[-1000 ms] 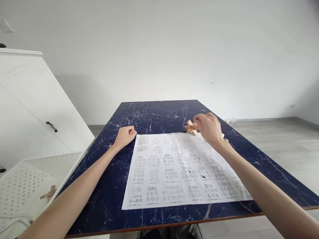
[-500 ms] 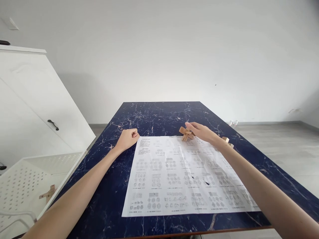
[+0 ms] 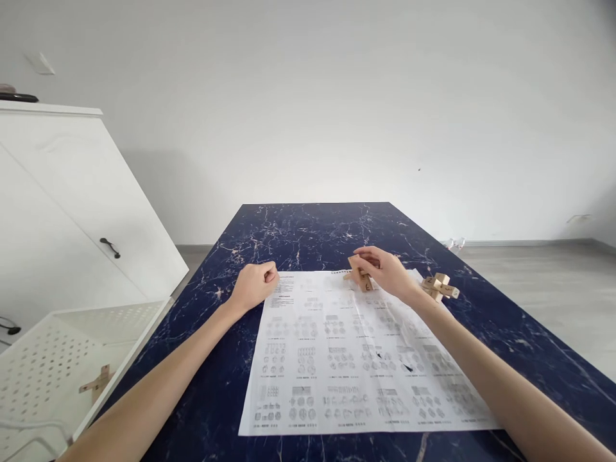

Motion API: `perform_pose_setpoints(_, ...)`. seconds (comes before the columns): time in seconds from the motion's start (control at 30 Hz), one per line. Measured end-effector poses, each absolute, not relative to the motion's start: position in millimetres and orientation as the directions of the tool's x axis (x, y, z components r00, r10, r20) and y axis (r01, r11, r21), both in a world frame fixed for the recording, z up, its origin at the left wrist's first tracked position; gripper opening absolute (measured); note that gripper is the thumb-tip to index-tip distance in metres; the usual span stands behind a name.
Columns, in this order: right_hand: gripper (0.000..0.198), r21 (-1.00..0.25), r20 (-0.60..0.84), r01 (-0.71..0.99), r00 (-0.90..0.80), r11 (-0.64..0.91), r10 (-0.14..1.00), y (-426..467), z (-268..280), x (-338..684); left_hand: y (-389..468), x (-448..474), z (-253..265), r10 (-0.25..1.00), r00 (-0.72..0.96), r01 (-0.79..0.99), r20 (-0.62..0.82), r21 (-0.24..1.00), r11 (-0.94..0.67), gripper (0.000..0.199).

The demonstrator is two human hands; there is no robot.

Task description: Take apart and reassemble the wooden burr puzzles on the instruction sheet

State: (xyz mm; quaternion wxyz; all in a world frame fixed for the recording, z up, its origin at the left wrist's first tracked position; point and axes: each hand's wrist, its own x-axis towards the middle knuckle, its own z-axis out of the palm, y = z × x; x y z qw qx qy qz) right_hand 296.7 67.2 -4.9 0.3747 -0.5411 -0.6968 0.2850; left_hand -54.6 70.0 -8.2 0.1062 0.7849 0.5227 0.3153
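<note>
My right hand [image 3: 385, 273] is closed around a wooden interlocking puzzle [image 3: 362, 277], made of crossed pale bars, over the top edge of a printed instruction sheet [image 3: 332, 378]. A dark mark shows on the bar facing me; the fingers hide part of the puzzle. My left hand [image 3: 255, 285] rests as a loose fist at the sheet's top left corner, and nothing shows in it. To the right of my right wrist stands a second wooden puzzle [image 3: 440, 287], with dark numerals on its bar ends.
The sheet lies on a dark blue marbled table [image 3: 312, 224]. Left of the table is a white perforated basket [image 3: 52, 353] with a wooden cross-shaped piece [image 3: 97, 383] inside. Behind it stands a white cabinet [image 3: 72, 212] with black handles. A pale wall rises beyond.
The wooden puzzle in my right hand has turned, so another face shows. The view has tilted up slightly, and the second puzzle now shows clear of my forearm. My left hand stays closed.
</note>
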Motion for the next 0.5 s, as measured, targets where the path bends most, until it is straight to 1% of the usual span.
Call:
perform_pose_setpoints(0.13, 0.045, -0.864, 0.271, 0.384, -0.189, 0.325, 0.944, 48, -1, 273, 46, -31, -4, 0.901, 0.28, 0.675, 0.332, 0.599, -0.43, 0.041)
perform_pose_setpoints(0.27, 0.042, -0.894, 0.308, 0.272, -0.202, 0.356, 0.929, 29, 3, 251, 12, -5, 4, 0.91, 0.343, 0.582, 0.232, 0.708, -0.4, 0.035)
perform_pose_setpoints(0.3, 0.04, -0.898, 0.314, 0.252, -0.201, 0.359, 0.928, 25, 4, 248, 4, 1, 6, 0.913, 0.356, 0.553, 0.198, 0.743, -0.377, 0.035)
perform_pose_setpoints(0.37, 0.037, -0.91, 0.319, 0.209, -0.2, 0.358, 0.926, 18, 5, 242, -10, 10, 8, 0.921, 0.381, 0.397, 0.079, 0.886, -0.24, 0.039)
perform_pose_setpoints(0.43, 0.036, -0.929, 0.313, 0.141, -0.189, 0.341, 0.931, 12, 6, 237, -20, 15, 8, 0.918, 0.394, 0.31, 0.037, 0.935, -0.17, 0.042)
perform_pose_setpoints(0.5, 0.035, -0.943, 0.298, 0.093, -0.18, 0.318, 0.937, 8, 5, 233, -24, 17, 8, 0.909, 0.414, 0.273, 0.04, 0.948, -0.166, 0.043)
